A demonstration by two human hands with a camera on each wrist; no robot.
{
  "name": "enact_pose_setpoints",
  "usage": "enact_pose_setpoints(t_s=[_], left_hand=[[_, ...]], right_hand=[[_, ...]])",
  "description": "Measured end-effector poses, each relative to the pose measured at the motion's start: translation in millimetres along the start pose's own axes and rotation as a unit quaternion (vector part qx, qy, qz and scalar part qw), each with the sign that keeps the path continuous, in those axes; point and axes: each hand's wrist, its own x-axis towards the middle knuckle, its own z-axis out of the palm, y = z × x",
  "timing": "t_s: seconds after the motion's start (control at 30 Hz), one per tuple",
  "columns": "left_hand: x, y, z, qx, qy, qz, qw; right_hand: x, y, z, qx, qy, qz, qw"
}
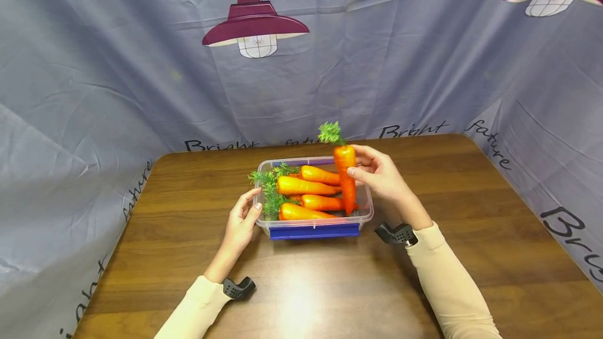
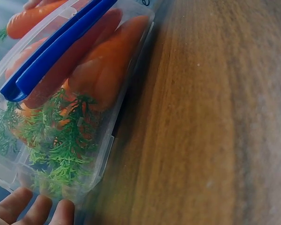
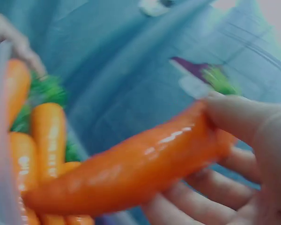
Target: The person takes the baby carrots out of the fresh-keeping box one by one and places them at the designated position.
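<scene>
- Head view: I have my right grip [image 1: 383,177] clamped on a carrot [image 1: 345,174], just right of centre.
- Left grip [image 1: 241,223], fingers apart, touches the clear box [image 1: 301,224].

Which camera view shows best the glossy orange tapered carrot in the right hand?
The head view: the carrot shows from green leaves to tip, with the right hand covering little. The right wrist view shows its body larger but blurred; the left wrist view apparently shows only part, at upper left.
</scene>
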Motion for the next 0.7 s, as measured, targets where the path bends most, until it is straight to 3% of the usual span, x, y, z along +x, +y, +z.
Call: enact_pose_setpoints(t_s=[0.17, 0.33, 0.5, 0.7], left_hand=[[2.6, 0.5, 0.0, 0.002, -0.001, 0.0, 1.0], [3.6, 1.4, -0.9, -0.001, -0.008, -0.001, 1.0], [1.9, 1.4, -2.9, 0.0, -0.009, -0.006, 0.9999], [1.4, 0.5, -1.7, -0.005, -0.007, -0.005, 1.0]], right_hand=[[-1, -6, -28, 0.171, 0.076, 0.031, 0.982], [-11, 6, -60, 0.237, 0.067, 0.071, 0.967], [-26, 29, -86, 0.22, 0.041, 0.139, 0.965], [-37, 51, -107, 0.094, 0.065, 0.224, 0.968]])
